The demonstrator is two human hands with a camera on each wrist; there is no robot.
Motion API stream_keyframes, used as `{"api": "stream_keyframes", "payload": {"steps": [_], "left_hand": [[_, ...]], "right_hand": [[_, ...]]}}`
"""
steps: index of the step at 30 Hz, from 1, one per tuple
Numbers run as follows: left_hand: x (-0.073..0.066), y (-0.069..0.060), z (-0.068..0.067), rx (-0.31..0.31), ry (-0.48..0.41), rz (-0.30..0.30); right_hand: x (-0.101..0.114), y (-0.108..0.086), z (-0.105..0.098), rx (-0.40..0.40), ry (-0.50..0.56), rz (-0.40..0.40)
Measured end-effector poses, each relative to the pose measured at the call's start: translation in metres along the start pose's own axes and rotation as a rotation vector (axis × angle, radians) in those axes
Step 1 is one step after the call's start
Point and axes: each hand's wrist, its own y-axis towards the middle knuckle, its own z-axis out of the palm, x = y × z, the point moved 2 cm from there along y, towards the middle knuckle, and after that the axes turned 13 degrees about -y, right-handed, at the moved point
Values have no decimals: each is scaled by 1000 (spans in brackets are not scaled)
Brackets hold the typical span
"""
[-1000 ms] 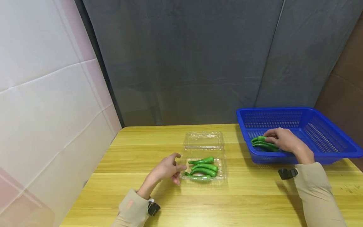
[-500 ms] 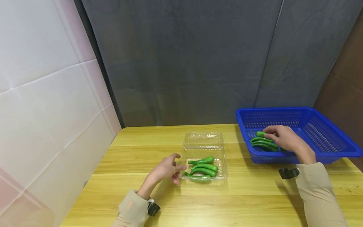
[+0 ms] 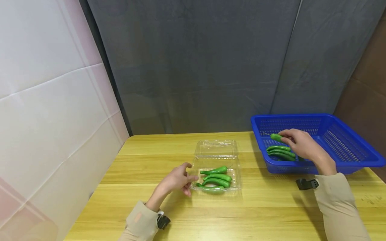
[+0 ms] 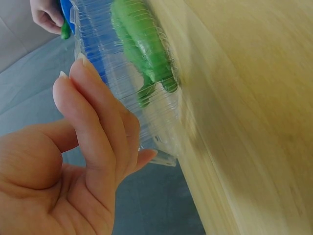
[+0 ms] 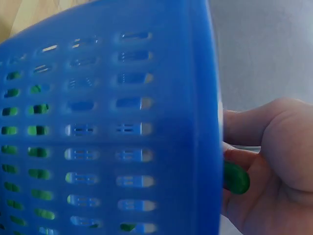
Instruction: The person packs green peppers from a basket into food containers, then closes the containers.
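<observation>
While in right hand, pepper — basket rim between it and clear box.

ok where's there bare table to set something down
Bare table between the clear container and blue basket, and between both sleeves. Crowded: the container's near half, holding green peppers, by the left hand; the basket's near-left corner, with more peppers by the right hand.

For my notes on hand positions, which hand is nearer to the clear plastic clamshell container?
Left: the left hand is beside the left edge of the clear plastic clamshell container; the right hand is farther off, over the blue basket, holding a green chili pepper.
</observation>
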Motion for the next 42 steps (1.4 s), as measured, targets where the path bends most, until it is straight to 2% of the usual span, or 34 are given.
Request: {"api": "stream_keyframes", "payload": {"steps": [6,18,28,35,42], "left_hand": [[0,0,0,-1,-2,-5],[0,2,0,7,-15,-4],[0,2,0,2,-15,-4],[0,2,1,6,-17,-4],[0,1,1,11,-14,-1]], "right_hand": [[7,1,-4,-31,-10,-17],[30,3,-6,-23,33,-41],[50,5,-2,-129,53,-105],[59,7,3,-120,89,-85],[68,10,8,-130,82,-134]]}}
